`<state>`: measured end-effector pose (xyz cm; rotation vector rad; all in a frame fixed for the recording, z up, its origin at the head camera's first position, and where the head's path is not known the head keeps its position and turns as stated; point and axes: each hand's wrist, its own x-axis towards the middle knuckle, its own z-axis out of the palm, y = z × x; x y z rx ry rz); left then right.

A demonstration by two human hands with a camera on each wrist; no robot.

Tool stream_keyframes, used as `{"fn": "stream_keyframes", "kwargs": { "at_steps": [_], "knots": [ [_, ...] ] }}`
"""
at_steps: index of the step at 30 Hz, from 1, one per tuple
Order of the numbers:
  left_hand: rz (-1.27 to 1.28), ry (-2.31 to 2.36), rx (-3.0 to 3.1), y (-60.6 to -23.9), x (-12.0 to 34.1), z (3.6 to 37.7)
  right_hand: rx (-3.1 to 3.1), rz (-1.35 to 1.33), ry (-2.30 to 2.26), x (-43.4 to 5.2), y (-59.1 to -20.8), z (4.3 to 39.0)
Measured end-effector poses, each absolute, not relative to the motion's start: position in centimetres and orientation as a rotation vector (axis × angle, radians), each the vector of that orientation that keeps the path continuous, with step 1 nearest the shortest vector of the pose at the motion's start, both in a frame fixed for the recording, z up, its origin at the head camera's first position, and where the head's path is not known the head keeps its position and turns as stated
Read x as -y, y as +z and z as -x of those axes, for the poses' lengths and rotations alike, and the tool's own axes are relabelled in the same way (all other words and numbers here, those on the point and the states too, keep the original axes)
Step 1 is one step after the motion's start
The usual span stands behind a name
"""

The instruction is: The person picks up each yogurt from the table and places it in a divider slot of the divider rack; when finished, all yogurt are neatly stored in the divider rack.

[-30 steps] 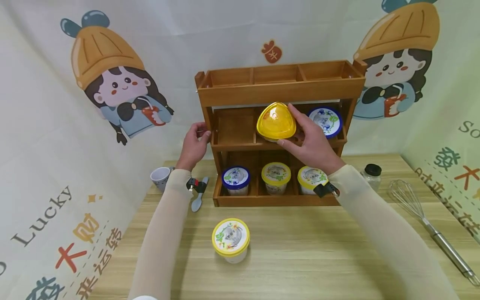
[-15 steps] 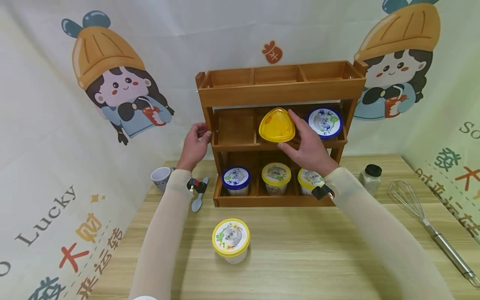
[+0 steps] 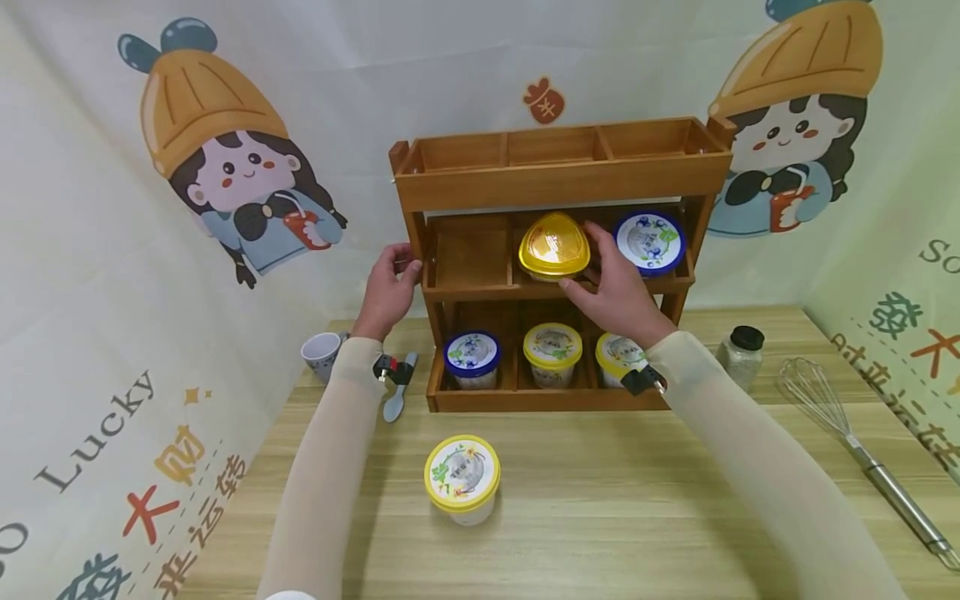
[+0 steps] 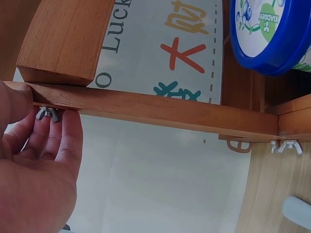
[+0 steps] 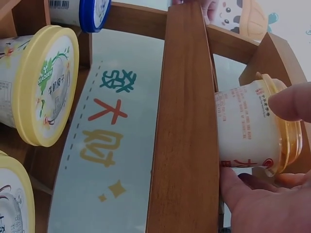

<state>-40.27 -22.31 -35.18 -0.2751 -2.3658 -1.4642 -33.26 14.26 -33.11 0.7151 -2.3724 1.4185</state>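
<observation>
Lowered since a second ago: yellow-lidded cup [image 3: 554,247] now in shelf [image 3: 558,179] middle-tier centre compartment; right hand [image 3: 617,287] fingers grasping it, left hand [image 3: 387,287] fingers gripping shelf post. Best kept level, pushed back till seated, blue-lidded cup [image 3: 649,242] beside left unbumped.

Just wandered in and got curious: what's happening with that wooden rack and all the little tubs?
A person's right hand holds a tub with a rounded triangular yellow lid in the middle compartment of the wooden rack's middle shelf, beside a blue-lidded tub. The left hand grips the rack's left post. Three more tubs sit on the bottom shelf, and a yellow-lidded tub stands alone on the table.
</observation>
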Motion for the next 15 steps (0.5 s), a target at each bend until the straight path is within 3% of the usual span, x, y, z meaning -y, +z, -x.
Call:
{"fn": "stream_keyframes", "kwargs": {
  "at_steps": [15],
  "knots": [
    [0.261, -1.479, 2.367, -35.0, 22.2, 40.1, 2.399, -0.731, 1.308, -15.5, -35.1, 29.8]
  ]
}}
